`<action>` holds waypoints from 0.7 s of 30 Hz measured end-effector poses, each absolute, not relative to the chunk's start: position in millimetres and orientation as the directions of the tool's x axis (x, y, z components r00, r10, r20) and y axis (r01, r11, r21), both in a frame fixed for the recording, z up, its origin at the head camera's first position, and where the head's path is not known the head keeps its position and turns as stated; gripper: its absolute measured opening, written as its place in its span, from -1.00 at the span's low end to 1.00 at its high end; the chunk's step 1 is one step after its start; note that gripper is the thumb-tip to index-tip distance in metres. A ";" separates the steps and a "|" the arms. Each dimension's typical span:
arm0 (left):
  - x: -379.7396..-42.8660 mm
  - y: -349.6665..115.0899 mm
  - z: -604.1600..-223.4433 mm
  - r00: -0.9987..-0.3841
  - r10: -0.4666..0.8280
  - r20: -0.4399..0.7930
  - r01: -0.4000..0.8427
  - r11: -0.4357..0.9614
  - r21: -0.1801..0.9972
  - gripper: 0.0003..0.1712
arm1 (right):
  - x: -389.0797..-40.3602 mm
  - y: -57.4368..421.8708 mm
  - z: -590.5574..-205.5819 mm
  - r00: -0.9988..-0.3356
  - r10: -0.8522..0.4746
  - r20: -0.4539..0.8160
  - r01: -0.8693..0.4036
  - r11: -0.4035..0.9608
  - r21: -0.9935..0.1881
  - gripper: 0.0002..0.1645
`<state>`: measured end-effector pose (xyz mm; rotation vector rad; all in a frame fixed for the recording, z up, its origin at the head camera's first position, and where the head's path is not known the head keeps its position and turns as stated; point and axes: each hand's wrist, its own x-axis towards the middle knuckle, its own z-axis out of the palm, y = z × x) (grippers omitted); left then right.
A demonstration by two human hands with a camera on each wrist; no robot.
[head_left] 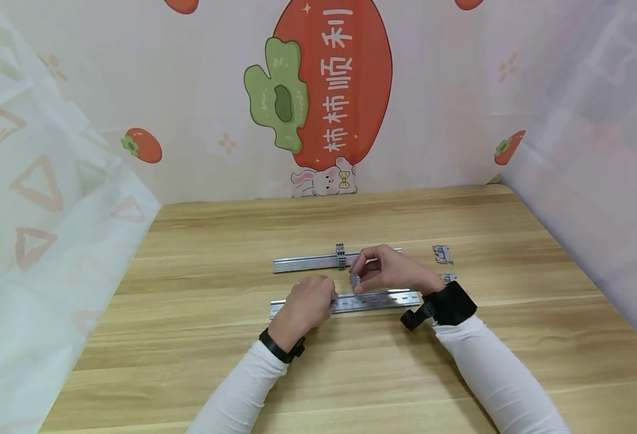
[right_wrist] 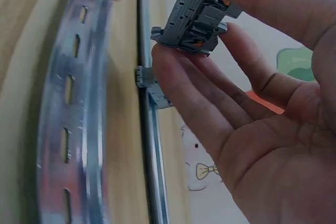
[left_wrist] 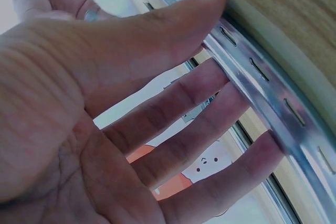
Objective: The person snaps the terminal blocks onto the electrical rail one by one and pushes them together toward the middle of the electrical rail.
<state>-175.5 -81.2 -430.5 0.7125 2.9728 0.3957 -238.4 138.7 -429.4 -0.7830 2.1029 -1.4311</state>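
My left hand [head_left: 307,301] grips the near slotted DIN rail [head_left: 375,301] toward its left part. In the left wrist view the thumb lies at one edge of the metal and the fingertips [left_wrist: 268,142] touch the other. Above this rail, my right hand [head_left: 391,268] pinches a grey terminal block [right_wrist: 194,19] between thumb and fingers, held apart from the metal. Behind it lies a second DIN rail [head_left: 302,263], carrying a small group of terminal blocks [head_left: 341,256] near its middle. The right hand and its block partly hide that far rail.
To the right of the rails, a loose grey terminal block [head_left: 442,254] lies on the wooden table [head_left: 188,355]. Another loose block [head_left: 449,277] shows partly behind the right wrist. A printed cloth [head_left: 204,96] hangs along the table's back edge.
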 end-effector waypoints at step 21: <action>-174.6 -82.4 -426.9 -0.888 0.458 -0.031 0.438 0.865 0.247 -0.87 | -230.3 116.1 -441.7 -0.672 -0.739 -0.047 -0.297 0.328 -0.897 -0.62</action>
